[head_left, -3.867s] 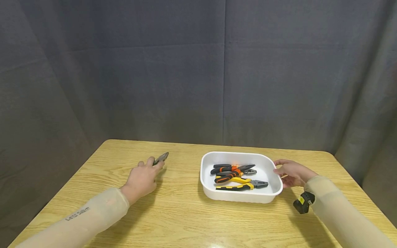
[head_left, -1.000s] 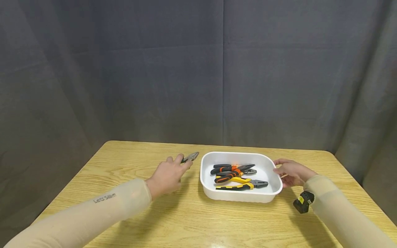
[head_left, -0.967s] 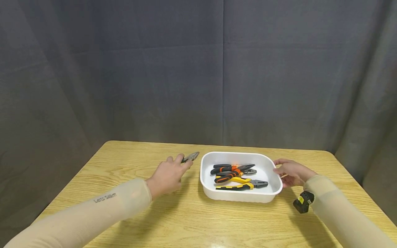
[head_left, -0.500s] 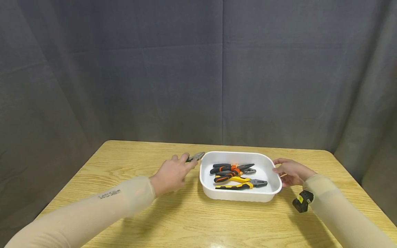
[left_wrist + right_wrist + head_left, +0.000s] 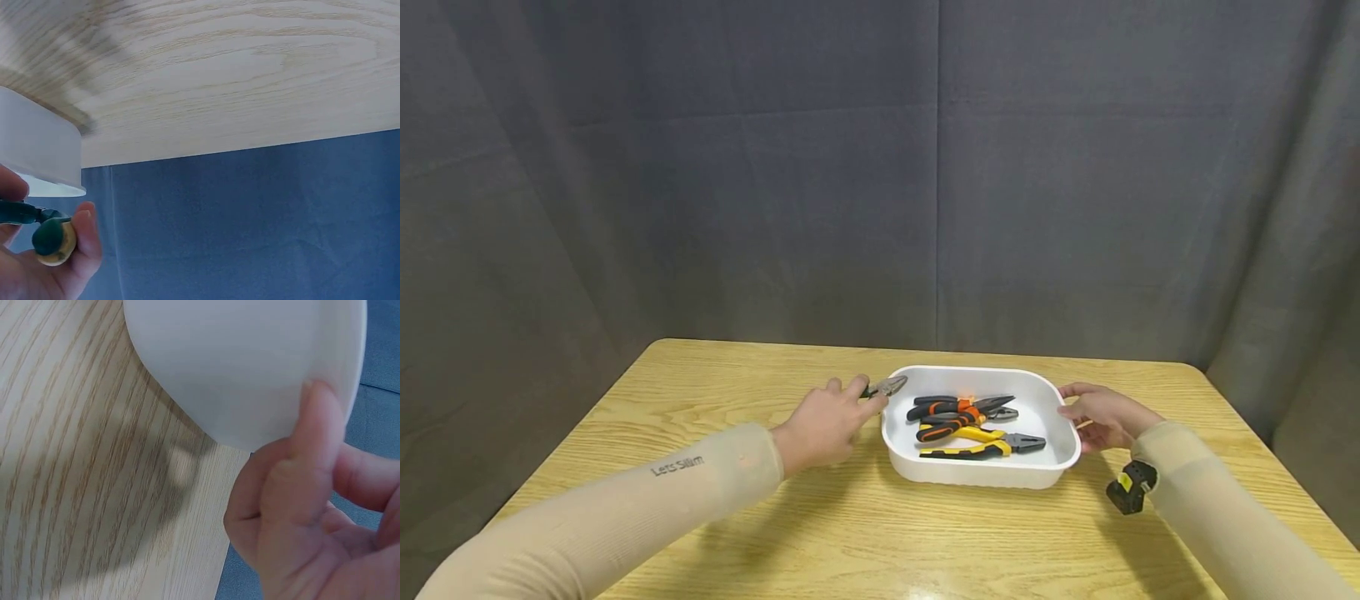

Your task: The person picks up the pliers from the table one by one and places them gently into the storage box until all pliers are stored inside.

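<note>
My left hand point(image 5: 823, 423) holds pliers point(image 5: 891, 385) whose metal jaws reach over the left rim of a white plastic tray point(image 5: 981, 477). In the left wrist view the pliers' dark green handle point(image 5: 49, 239) shows between thumb and fingers, beside the tray's outer wall point(image 5: 40, 134). My right hand point(image 5: 1105, 417) touches the tray's right end from outside. In the right wrist view a fingertip rests on the outer wall below the rim, and the other fingers are bent loosely. Inside lie orange-and-black pliers point(image 5: 951, 425), yellow-and-black pliers point(image 5: 970, 452) and partly covered pliers point(image 5: 1002, 414).
The tray stands on a wood-grain table point(image 5: 880, 542), towards its far edge. Behind the table hangs a dark grey curtain point(image 5: 820, 208). A small black device point(image 5: 1127, 492) is strapped at the right wrist.
My left hand has carried the pliers rightwards from the left part of the table to the tray's left rim. The right hand and the tray have stayed nearly in place.
</note>
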